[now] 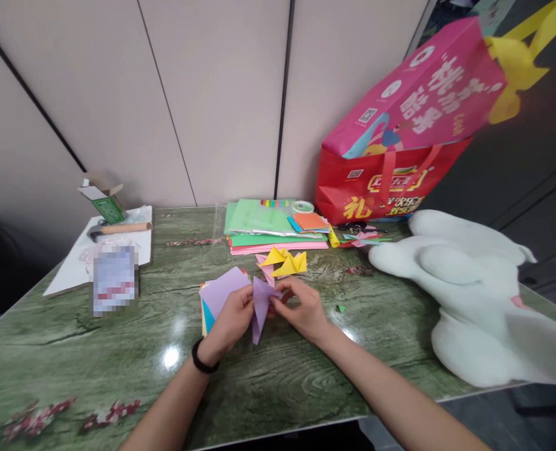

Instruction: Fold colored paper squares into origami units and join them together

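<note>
A folded piece of purple origami paper is held between my two hands, a little above the table. My left hand pinches its left edge, and a black band circles that wrist. My right hand pinches the paper's right corner between thumb and fingers. Beside and partly under my left hand lies a stack of coloured square sheets with a purple one on top. Just beyond my hands sit yellow folded paper pieces and a pink folded piece.
Green and pink paper packs lie at the back with orange squares and a tape roll. Red and pink bags stand behind. A white plush toy fills the right. Left are a hammer and green box.
</note>
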Tool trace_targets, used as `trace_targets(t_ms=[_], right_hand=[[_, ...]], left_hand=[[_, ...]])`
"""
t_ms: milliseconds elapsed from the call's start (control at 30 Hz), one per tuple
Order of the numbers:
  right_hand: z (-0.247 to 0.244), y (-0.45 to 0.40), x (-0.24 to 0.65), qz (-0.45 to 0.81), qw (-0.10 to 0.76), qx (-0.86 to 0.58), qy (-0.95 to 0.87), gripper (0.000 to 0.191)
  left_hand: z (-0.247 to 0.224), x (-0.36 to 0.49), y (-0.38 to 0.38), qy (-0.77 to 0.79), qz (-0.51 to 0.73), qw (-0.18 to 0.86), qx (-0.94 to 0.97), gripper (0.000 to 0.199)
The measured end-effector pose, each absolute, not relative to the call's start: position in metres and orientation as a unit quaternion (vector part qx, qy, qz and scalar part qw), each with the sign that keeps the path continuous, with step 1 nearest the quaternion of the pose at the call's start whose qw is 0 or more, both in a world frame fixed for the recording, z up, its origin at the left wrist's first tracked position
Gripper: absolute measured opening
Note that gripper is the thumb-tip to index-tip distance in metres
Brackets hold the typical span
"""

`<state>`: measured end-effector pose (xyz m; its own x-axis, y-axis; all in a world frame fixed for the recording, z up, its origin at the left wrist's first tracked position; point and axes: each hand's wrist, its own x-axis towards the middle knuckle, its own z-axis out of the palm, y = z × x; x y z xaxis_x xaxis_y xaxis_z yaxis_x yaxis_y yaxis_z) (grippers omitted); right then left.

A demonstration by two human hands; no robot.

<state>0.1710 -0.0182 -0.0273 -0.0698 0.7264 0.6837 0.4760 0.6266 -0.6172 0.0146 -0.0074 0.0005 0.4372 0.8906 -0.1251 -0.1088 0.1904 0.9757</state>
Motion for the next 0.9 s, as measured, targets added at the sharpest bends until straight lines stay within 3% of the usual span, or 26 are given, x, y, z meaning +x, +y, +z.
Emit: trace_targets(t_ms=[233,400,533,700,900], right_hand=[[-0.032,-0.016,0.174,0.124,0.503,-0.44,-0.734,0.012],[-0.031,-0.017,0.174,0.119,0.492,-0.429,-0.748,0.028],[-0.025,-0.018,0.17,0.245,0.514,-0.389,-0.724,0.03],[-0.025,-0.013,0.169,0.41,0.573,-0.387,-0.594,0.014],[-0.027,-0.007,0.174,0.529,0.539,-0.39,-0.526,0.022]], left_hand=[[0.016,0.007,-0.016,0.283,0.287,0.769,0.496,0.041],[0.015,0.008,-0.015,0.316,0.31,0.747,0.496,0.037],[0.011,0.009,-0.011,0.36,0.347,0.721,0.48,0.032],[0.012,0.004,-0.008,0.391,0.357,0.703,0.474,0.032],[0.014,0.004,-0.007,0.407,0.363,0.656,0.521,0.028]])
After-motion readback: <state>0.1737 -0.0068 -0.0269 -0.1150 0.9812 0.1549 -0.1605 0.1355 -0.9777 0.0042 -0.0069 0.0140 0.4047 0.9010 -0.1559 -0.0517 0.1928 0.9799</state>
